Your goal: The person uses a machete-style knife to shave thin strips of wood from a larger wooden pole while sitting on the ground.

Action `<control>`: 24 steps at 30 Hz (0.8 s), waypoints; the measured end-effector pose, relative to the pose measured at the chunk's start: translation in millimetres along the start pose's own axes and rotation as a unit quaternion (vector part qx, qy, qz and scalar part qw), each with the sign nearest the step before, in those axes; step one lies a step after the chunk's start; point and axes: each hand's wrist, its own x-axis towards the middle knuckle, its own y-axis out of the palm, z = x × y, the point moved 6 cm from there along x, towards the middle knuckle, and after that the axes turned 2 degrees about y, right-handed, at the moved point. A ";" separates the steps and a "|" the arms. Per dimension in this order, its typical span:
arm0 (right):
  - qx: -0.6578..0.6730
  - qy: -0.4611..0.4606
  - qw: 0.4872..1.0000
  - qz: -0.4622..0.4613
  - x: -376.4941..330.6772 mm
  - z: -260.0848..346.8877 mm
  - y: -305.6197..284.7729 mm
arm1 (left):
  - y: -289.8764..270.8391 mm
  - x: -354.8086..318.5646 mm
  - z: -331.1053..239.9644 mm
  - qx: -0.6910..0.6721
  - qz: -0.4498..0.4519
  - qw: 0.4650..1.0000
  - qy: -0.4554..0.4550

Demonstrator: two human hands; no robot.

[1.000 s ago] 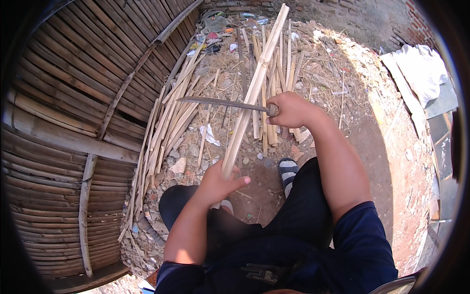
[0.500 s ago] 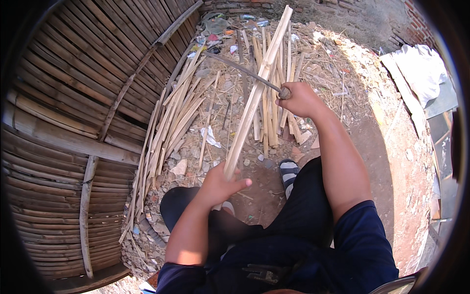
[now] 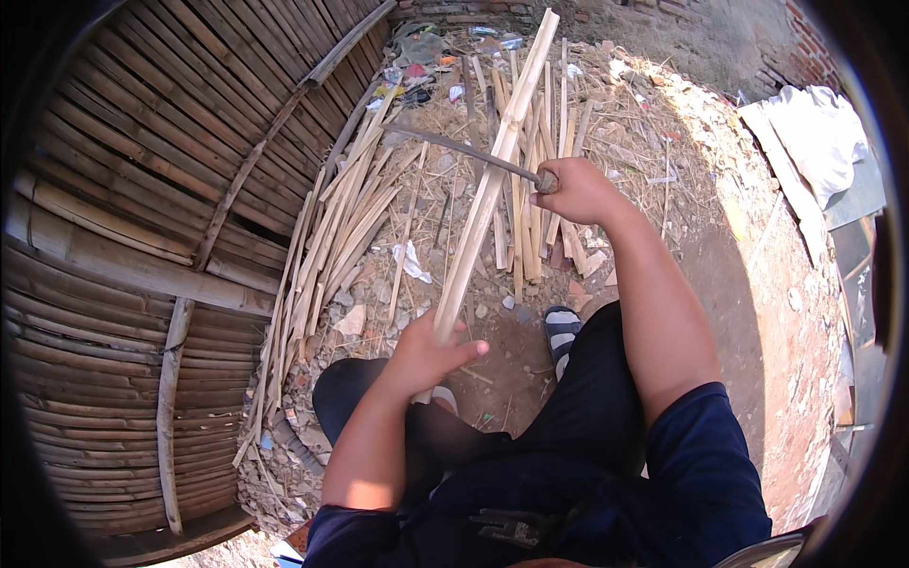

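My left hand (image 3: 423, 355) is wrapped round the lower end of a long split bamboo strip (image 3: 480, 213), its thumb stretched out to the right. The strip slants up and away from me, its hollow inner face showing. In my right hand (image 3: 576, 192) is the handle of a long-bladed knife (image 3: 464, 150). The dark blade lies across the upper half of the strip, pointing left and slightly away. Whether its edge bites into the bamboo, I cannot tell.
A slatted bamboo wall (image 3: 133, 246) stands on the left, with a pile of split strips (image 3: 331, 237) along its foot. More strips (image 3: 530, 222) lie on the rubble ahead. A white sack (image 3: 814, 137) lies at the far right, and a brick wall (image 3: 663, 38) rises at the back.
The knife's blade has shifted slightly left and down along the strip toward me. The strip's far end has moved a little left. Both hands keep their grip.
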 end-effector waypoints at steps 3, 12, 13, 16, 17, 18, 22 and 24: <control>0.026 0.048 0.998 -0.039 -2.9 -13.4 -11.7 | 0.4 1.0 0.8 0.007 0.002 1.000 0.007; -0.046 -0.124 0.983 0.125 -25.6 53.7 24.0 | -0.2 -1.9 -0.2 -0.004 -0.008 1.000 -0.004; -0.049 -0.180 0.978 0.094 -26.8 58.3 27.3 | -1.1 -1.8 1.5 0.000 -0.013 1.000 -0.001; -0.026 -0.176 0.979 0.099 -21.5 50.8 24.0 | -2.1 -2.9 0.5 -0.016 -0.008 1.000 0.002; -0.010 -0.145 0.986 0.076 -15.9 42.2 20.4 | -2.0 -3.5 -0.1 -0.013 -0.007 1.000 0.000; 0.006 -0.115 0.992 0.054 -8.7 29.6 19.3 | -2.0 -4.3 -0.9 -0.009 -0.006 1.000 -0.001; 0.021 -0.009 0.994 -0.107 4.2 -17.4 -0.2 | 0.3 -2.7 -6.6 -0.007 0.001 1.000 -0.007; 0.046 0.023 0.995 -0.081 3.7 -26.7 -1.0 | 1.1 -0.7 -4.8 -0.008 0.002 1.000 0.001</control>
